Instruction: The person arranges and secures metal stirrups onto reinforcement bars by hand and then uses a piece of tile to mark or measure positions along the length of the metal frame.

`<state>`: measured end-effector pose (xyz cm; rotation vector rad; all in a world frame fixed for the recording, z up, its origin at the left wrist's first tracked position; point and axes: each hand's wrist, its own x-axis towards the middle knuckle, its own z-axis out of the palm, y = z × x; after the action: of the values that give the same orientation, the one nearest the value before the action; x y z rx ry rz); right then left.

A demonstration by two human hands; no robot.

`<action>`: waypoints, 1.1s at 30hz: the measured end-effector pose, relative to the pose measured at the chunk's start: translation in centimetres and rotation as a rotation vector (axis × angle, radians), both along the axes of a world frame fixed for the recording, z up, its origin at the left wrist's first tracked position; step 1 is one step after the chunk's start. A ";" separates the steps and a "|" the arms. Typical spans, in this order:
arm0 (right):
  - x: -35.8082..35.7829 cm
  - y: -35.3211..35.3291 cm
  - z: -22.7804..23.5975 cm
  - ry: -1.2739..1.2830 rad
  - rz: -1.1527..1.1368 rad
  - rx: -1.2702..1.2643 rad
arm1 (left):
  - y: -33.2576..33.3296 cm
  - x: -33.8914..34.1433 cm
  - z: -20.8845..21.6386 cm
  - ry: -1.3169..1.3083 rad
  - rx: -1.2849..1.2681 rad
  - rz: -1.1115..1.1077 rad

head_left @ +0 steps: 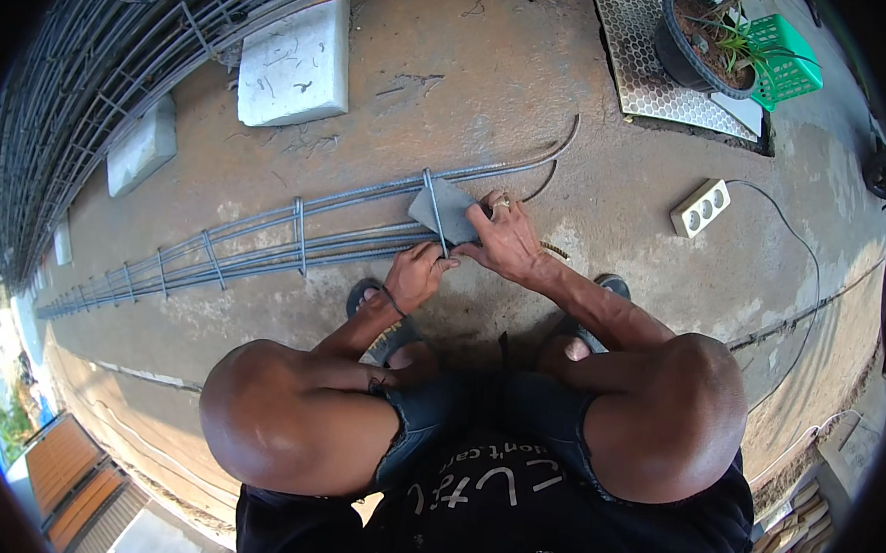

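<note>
A long steel rebar cage (255, 229) lies on the ground, its square stirrups spaced along several ribbed bars. At its near end stands one stirrup (434, 208), with a flat grey piece (448, 211) like a thin slab or tile beside it, among the bars. My left hand (415, 275) is closed at the stirrup's lower corner, thumb and fingertips pinching there. My right hand (505, 242) wears a ring and is curled over the grey piece's right edge, its thumb reaching toward the same corner. Whether tie wire lies between my fingertips is too small to tell.
A large stack of rebar cages (93, 78) rests on white blocks (294, 68) at the upper left. To the right lie a white power strip (700, 208) with a cord, a perforated metal sheet (644, 72), a potted plant (689, 69) and a green basket (790, 64).
</note>
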<state>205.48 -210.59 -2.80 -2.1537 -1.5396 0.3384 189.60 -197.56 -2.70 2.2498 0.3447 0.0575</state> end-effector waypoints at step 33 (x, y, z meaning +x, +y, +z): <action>1.0 -0.2 0.4 0.087 0.069 -0.007 | -1.6 1.5 1.0 0.189 -0.051 0.185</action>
<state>206.44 -210.79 -2.44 -2.0666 -1.5685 0.4551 191.07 -199.17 -1.67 2.1726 0.6482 -0.0667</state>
